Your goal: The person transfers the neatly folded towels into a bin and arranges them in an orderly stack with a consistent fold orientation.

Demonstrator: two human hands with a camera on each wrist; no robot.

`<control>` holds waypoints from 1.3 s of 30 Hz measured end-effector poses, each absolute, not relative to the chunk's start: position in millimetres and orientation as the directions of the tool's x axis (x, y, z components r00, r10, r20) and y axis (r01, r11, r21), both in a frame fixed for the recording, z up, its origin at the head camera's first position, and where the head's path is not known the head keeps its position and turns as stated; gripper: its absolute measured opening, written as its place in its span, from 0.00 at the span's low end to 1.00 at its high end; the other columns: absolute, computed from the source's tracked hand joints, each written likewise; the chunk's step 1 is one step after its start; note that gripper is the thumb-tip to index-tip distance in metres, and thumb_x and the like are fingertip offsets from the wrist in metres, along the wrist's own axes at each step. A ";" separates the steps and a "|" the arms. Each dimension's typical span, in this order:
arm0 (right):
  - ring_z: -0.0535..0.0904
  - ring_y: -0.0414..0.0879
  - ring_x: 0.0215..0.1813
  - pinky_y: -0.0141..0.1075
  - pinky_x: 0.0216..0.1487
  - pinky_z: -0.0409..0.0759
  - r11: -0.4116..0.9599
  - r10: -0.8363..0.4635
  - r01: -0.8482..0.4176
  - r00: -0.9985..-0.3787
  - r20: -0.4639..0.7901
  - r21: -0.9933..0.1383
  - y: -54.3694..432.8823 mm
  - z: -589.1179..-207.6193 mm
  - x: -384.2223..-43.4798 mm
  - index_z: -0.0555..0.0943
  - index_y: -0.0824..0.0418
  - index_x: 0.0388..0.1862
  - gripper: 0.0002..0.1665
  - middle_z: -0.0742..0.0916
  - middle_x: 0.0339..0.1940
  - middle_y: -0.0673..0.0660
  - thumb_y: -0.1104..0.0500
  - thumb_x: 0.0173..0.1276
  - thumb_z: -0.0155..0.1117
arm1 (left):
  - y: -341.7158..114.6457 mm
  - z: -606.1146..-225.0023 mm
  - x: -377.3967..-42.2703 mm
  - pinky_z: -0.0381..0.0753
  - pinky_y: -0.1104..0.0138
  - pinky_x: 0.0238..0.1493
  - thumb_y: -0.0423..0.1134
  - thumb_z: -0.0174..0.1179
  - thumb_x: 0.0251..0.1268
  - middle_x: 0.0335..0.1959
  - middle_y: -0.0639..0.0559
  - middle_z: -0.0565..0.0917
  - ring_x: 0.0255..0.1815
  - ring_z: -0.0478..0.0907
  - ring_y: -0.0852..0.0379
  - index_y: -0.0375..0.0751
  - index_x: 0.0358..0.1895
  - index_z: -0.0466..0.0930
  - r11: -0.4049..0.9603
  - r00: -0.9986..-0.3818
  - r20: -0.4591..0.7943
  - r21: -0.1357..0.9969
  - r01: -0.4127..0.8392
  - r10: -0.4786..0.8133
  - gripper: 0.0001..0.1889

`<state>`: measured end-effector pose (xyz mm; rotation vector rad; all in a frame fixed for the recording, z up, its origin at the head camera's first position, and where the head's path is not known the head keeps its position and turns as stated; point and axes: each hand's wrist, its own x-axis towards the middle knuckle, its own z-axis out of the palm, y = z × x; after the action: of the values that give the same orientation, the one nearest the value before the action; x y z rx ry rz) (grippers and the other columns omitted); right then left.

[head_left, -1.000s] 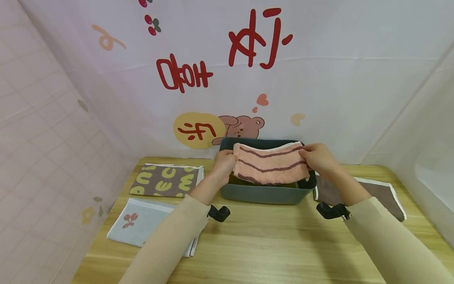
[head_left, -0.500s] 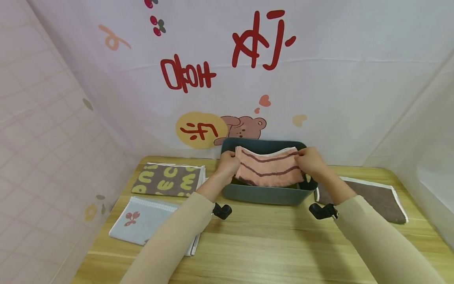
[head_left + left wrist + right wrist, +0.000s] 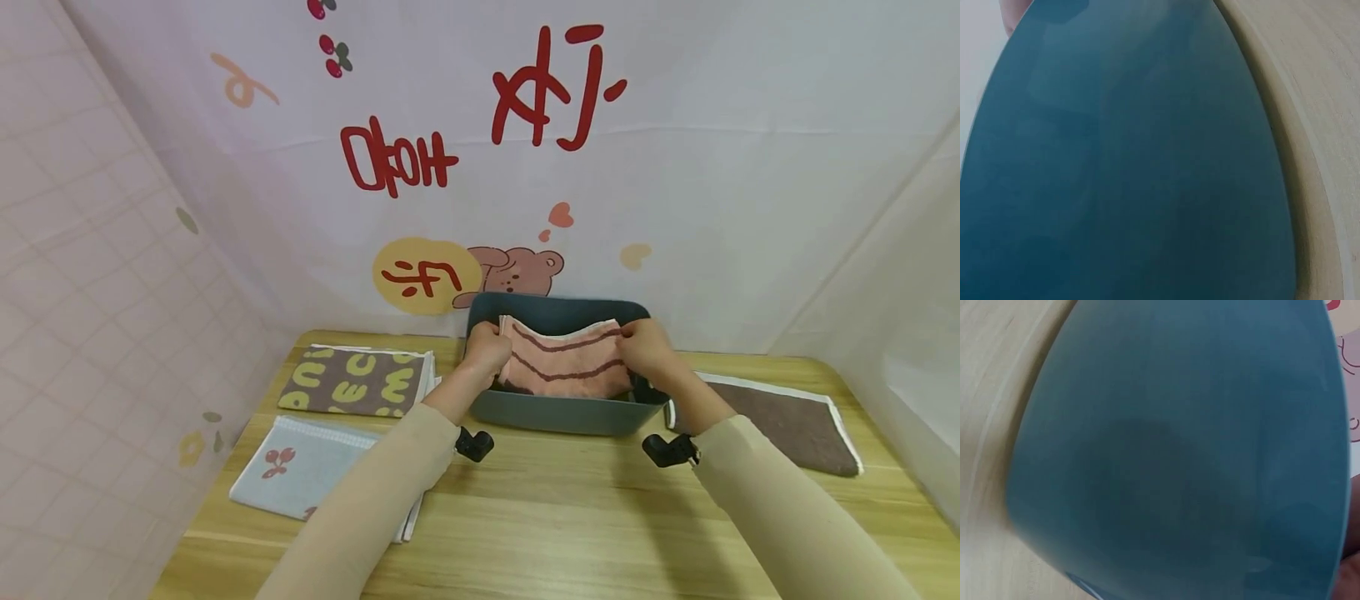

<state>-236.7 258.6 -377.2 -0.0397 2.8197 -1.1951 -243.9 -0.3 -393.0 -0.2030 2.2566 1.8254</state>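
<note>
A folded pink towel [image 3: 564,367] with dark wavy stripes sags between my two hands, partly down inside a dark teal bin [image 3: 555,413]. My left hand [image 3: 487,348] pinches its left end, near the bin's left side. At the other end my right hand [image 3: 647,350] pinches the towel just inside the bin's right side. The towel's lower edge is hidden behind the front wall. In the left wrist view the bin's outer wall [image 3: 1135,156] fills most of the picture. The right wrist view likewise shows mainly the bin wall [image 3: 1179,450], with a little of the hand at the right edge.
Left of the bin lies a brown towel with yellow letters [image 3: 352,382], and nearer me a light blue towel with cherries [image 3: 307,467]. A plain brown towel [image 3: 780,425] lies at the right. The printed wall cloth [image 3: 712,208] rises directly behind the bin.
Both hands have lowered the pink towel deeper into the bin. The right hand has moved left and down, so the towel's ends are closer together and it sags more.
</note>
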 end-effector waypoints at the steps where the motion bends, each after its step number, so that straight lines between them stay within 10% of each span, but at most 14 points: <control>1: 0.73 0.50 0.29 0.37 0.29 0.72 0.695 -0.054 0.005 -0.997 -0.059 -0.719 258.3 -378.2 -236.8 0.82 0.81 0.42 0.16 0.79 0.26 0.59 0.71 0.73 0.47 | -0.8 -392.8 -243.9 0.74 0.64 0.38 0.27 0.47 0.76 0.56 0.36 0.74 0.45 0.76 0.46 0.24 0.66 0.67 0.213 -0.962 -0.269 0.943 -0.256 0.035 0.19; 9: 0.76 0.55 0.32 0.38 0.29 0.73 0.720 -0.037 -0.002 -0.999 -0.036 -0.694 256.7 -382.8 -237.3 0.83 0.81 0.43 0.18 0.83 0.30 0.64 0.73 0.68 0.47 | -2.6 -393.4 -246.4 0.62 0.67 0.15 0.29 0.47 0.81 0.37 0.41 0.73 0.11 0.55 0.58 0.23 0.66 0.67 0.200 -0.957 -0.288 0.941 -0.274 0.045 0.18; 14: 0.69 0.51 0.26 0.40 0.28 0.69 0.735 -0.048 0.045 -0.992 -0.118 -0.677 258.5 -382.1 -238.4 0.77 0.73 0.31 0.14 0.74 0.22 0.57 0.69 0.73 0.45 | -3.0 -394.7 -248.3 0.56 0.67 0.16 0.40 0.44 0.86 0.24 0.48 0.65 0.12 0.49 0.58 0.26 0.70 0.68 0.254 -0.950 -0.306 0.926 -0.280 0.068 0.23; 18: 0.80 0.68 0.47 0.53 0.47 0.81 0.740 -0.051 0.084 -0.982 -0.180 -0.668 258.8 -378.5 -237.9 0.76 0.82 0.53 0.20 0.81 0.45 0.76 0.65 0.79 0.43 | -4.2 -392.9 -246.3 0.62 0.65 0.24 0.39 0.45 0.85 0.47 0.40 0.81 0.22 0.59 0.57 0.26 0.71 0.69 0.286 -0.954 -0.292 0.922 -0.261 0.071 0.23; 21: 0.61 0.78 0.75 0.65 0.70 0.68 0.739 -0.054 0.101 -0.977 -0.208 -0.666 259.6 -374.9 -237.2 0.58 0.85 0.75 0.32 0.65 0.74 0.84 0.62 0.83 0.42 | -5.2 -388.8 -243.5 0.72 0.62 0.39 0.35 0.48 0.81 0.75 0.34 0.68 0.39 0.69 0.53 0.26 0.75 0.64 0.277 -0.957 -0.278 0.929 -0.246 0.081 0.26; 24: 0.53 0.77 0.79 0.65 0.75 0.61 0.736 -0.059 0.108 -0.973 -0.222 -0.669 260.7 -371.8 -236.6 0.51 0.83 0.79 0.35 0.58 0.78 0.83 0.61 0.84 0.42 | -5.9 -383.2 -241.2 0.77 0.54 0.60 0.33 0.52 0.78 0.79 0.32 0.62 0.60 0.75 0.42 0.26 0.79 0.58 0.256 -0.956 -0.275 0.936 -0.242 0.101 0.31; 27: 0.55 0.77 0.78 0.64 0.75 0.62 0.732 -0.064 0.100 -0.975 -0.215 -0.674 261.7 -369.6 -235.5 0.51 0.83 0.79 0.35 0.60 0.78 0.82 0.61 0.84 0.42 | -7.6 -375.7 -239.0 0.66 0.49 0.75 0.34 0.53 0.77 0.80 0.34 0.61 0.80 0.59 0.38 0.28 0.80 0.57 0.249 -0.957 -0.261 0.942 -0.224 0.125 0.33; 36: 0.60 0.77 0.76 0.65 0.72 0.65 0.735 -0.097 0.055 -0.978 -0.185 -0.676 266.0 -355.8 -228.6 0.51 0.82 0.80 0.36 0.64 0.76 0.83 0.59 0.85 0.44 | -13.4 -353.3 -234.4 0.72 0.51 0.69 0.35 0.55 0.78 0.78 0.36 0.66 0.74 0.68 0.42 0.32 0.79 0.61 0.263 -0.969 -0.195 0.953 -0.150 0.154 0.31; 39: 0.60 0.77 0.76 0.66 0.72 0.65 0.728 -0.108 0.053 -0.976 -0.191 -0.684 267.7 -349.7 -224.7 0.47 0.80 0.81 0.38 0.63 0.76 0.83 0.57 0.86 0.45 | -15.5 -347.3 -232.4 0.77 0.58 0.51 0.35 0.55 0.78 0.67 0.37 0.76 0.48 0.78 0.49 0.34 0.79 0.63 0.307 -0.975 -0.166 0.945 -0.114 0.149 0.30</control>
<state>-224.7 267.7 -349.7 -0.0441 2.7140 -1.0834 -232.4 -15.5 -347.3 0.0316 2.3506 1.7279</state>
